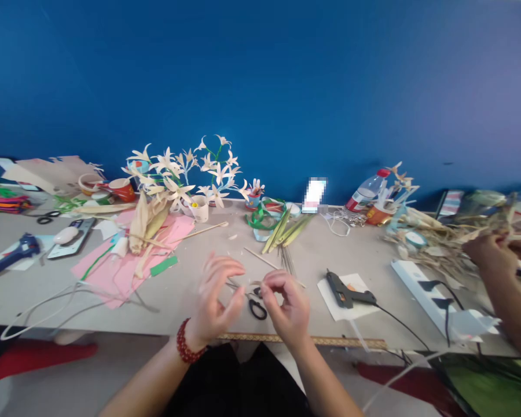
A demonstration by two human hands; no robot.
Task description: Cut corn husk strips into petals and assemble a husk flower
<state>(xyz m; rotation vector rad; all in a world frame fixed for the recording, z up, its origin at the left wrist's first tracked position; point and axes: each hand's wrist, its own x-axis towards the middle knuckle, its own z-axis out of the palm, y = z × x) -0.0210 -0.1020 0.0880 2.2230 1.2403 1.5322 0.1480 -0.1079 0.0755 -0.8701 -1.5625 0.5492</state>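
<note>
scissors risk: the small black-handled scissors (255,302) lie on the surface (191,289) right between the two hands, partly under them, so a quick move could probably catch a blade or knock them off the near edge.
glue gun risk: the glue gun (346,291) sits on a bit of white paper (336,301) just right of the right hand, cord trailing toward the power strip (434,292). If it's hot, an elbow swing that way looks like a burn or a snagged cord waiting to happen.
tiny piece risk: whatever the right hand pinches is too small to make out, so it could easily slip and get lost among the scraps on the surface.
left hand: the left hand (215,295), red bead bracelet (184,343) on the wrist, is blurred, fingers spread fairly wide and curved, palm facing the other hand. Nothing visibly in it, it hovers just above the scissors.
right hand: the right hand (286,304) is curled mostly closed, fingertips pinched together near the thumb. It seems to grip something small and pale, but honestly can't tell what.
where the work is: low over the front edge of the surface, with thin sticks (264,260) just behind.
nearby: paper flowers (186,171) stand at the back, pink paper (125,260) lies to the left, and another person's hands (497,250) work well apart on the far right.
</note>
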